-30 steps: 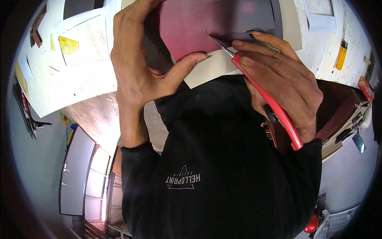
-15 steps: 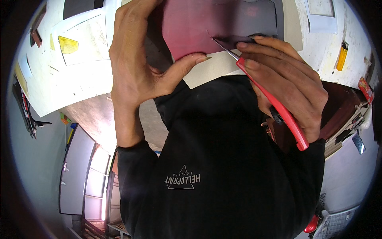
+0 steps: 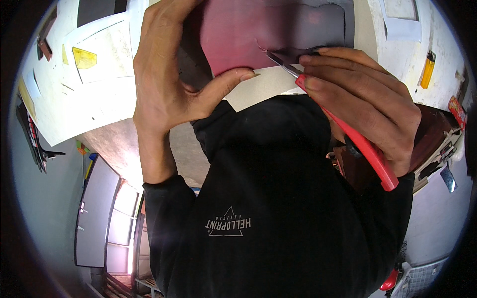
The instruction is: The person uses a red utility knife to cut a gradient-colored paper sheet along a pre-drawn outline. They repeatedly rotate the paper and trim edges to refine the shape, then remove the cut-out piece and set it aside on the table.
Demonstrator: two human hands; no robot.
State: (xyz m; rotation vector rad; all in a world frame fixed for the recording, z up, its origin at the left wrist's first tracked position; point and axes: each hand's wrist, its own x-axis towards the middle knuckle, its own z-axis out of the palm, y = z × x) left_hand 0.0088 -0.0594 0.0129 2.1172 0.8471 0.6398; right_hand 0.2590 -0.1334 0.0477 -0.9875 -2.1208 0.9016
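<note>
Our white surface [image 3: 99, 107]
On it we see a yellow scrap [image 3: 83, 57], white paper [image 3: 401, 24] and an orange lighter [image 3: 428, 69].

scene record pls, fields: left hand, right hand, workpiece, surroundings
left hand: left hand grips the pink sheet at its left side, thumb pressed on its lower edge
right hand: right hand holds a red-handled cutter, blade tip at the sheet
workpiece: pink sheet, partly shaded dark on the right
surroundings: white table with a yellow scrap; an orange lighter to the right
</note>
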